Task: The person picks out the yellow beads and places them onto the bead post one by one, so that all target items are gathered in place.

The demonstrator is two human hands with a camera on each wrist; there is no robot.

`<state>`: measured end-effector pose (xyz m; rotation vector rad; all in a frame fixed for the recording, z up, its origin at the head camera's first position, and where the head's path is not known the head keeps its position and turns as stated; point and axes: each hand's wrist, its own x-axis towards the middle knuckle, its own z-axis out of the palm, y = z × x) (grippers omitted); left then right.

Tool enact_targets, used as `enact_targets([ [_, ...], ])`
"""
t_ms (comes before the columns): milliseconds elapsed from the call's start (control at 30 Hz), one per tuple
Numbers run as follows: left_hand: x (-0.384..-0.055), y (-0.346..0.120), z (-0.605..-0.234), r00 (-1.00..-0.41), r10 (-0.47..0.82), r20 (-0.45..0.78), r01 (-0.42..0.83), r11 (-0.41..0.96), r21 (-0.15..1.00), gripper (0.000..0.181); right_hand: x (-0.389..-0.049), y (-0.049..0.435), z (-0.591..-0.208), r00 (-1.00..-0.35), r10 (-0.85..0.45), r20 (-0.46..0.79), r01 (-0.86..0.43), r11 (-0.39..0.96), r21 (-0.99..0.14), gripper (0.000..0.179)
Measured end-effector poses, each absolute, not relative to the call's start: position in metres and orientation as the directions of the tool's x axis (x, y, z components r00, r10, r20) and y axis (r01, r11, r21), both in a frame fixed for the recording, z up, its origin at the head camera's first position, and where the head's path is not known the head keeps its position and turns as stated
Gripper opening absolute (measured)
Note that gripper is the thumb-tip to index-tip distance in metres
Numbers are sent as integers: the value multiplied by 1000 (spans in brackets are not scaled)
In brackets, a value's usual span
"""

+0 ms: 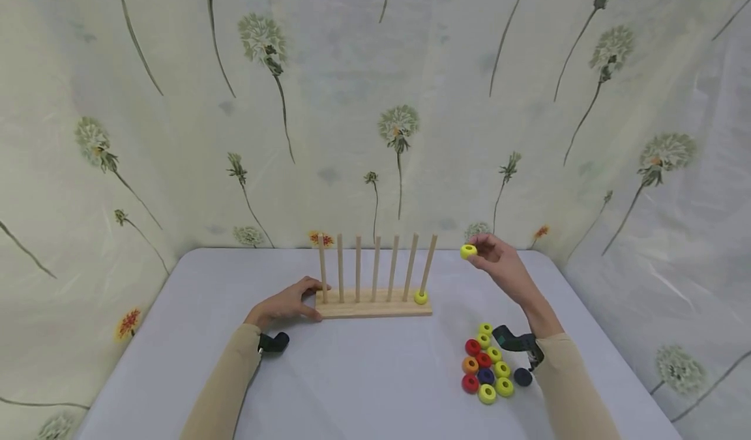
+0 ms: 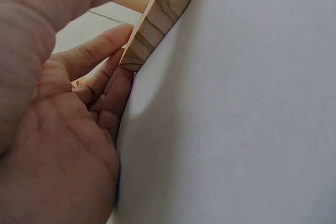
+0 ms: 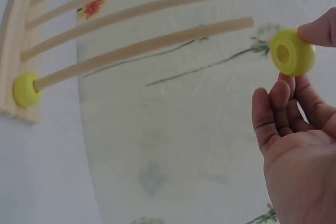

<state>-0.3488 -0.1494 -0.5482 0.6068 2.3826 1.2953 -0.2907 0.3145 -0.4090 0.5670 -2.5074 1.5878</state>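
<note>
A wooden base with several upright pegs, a peg rack [image 1: 369, 308], stands near the back of the table. My left hand [image 1: 289, 302] grips its left end, thumb on the front edge and fingers behind; in the left wrist view the hand [image 2: 68, 129] holds the base's end [image 2: 157, 24]. One yellow bead [image 1: 420, 297] sits at the foot of the rightmost peg. Up and to the right of that peg, my right hand [image 1: 501, 267] pinches another yellow bead [image 3: 292, 52] between thumb and fingers, its hole showing. That bead is apart from the peg tips.
On the table's right, below my right hand, lies a cluster of loose beads: several yellow beads [image 1: 502, 369], red beads [image 1: 470, 383], an orange bead [image 1: 471, 364] and dark blue beads [image 1: 485, 376]. A flower-print curtain [image 1: 340, 101] hangs behind the white table [image 1: 352, 381].
</note>
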Motion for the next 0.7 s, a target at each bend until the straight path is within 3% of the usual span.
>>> enact_targets([
  [467, -349, -149, -548, -837, 537, -108, 198, 480, 855, 68, -323, 274, -383, -902, -245, 357, -425, 346, -837, 35],
  [700, -347, -149, -545, -843, 526, -110, 197, 493, 847, 69, -312, 257, -369, -901, -247, 358, -427, 352, -833, 34],
])
